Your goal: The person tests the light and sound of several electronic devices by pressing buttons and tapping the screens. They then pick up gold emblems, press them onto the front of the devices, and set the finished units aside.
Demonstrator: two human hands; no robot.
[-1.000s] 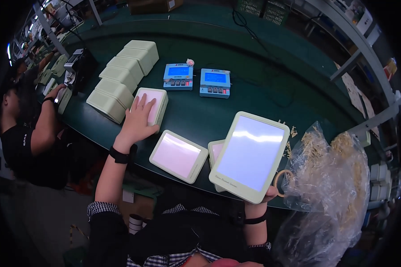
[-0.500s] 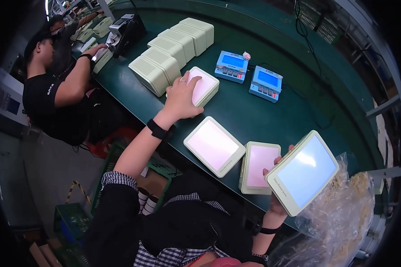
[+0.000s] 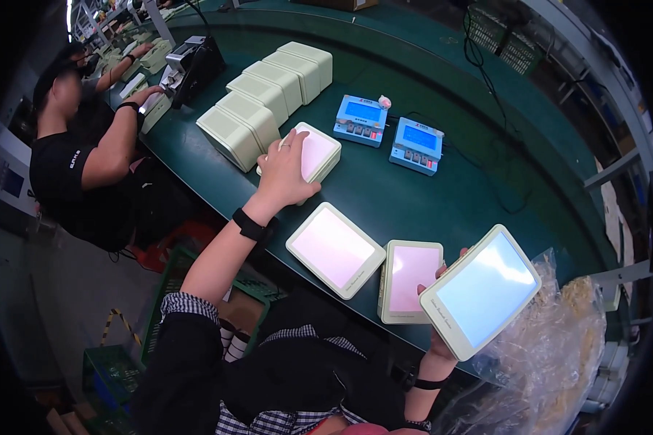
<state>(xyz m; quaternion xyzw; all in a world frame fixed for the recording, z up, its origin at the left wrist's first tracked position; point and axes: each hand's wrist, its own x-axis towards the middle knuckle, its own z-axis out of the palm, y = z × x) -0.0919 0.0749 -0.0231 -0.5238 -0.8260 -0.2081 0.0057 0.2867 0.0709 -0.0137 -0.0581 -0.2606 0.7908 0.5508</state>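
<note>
On the green conveyor table (image 3: 442,210), the left hand (image 3: 286,170) lies flat, fingers spread, on a cream square panel (image 3: 308,152) with a pale pink face, just beside a row of cream housings (image 3: 265,98); the right hand (image 3: 442,290) is clamped on the edge of a tilted, white-glowing panel (image 3: 484,290). Two more pink-faced panels (image 3: 335,249) lie between; a clear plastic bag (image 3: 559,362) at right holds something I cannot make out.

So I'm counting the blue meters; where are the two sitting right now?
In the head view, the two blue meters sit side by side on the green bench, right of the cream box under the left hand.
</note>
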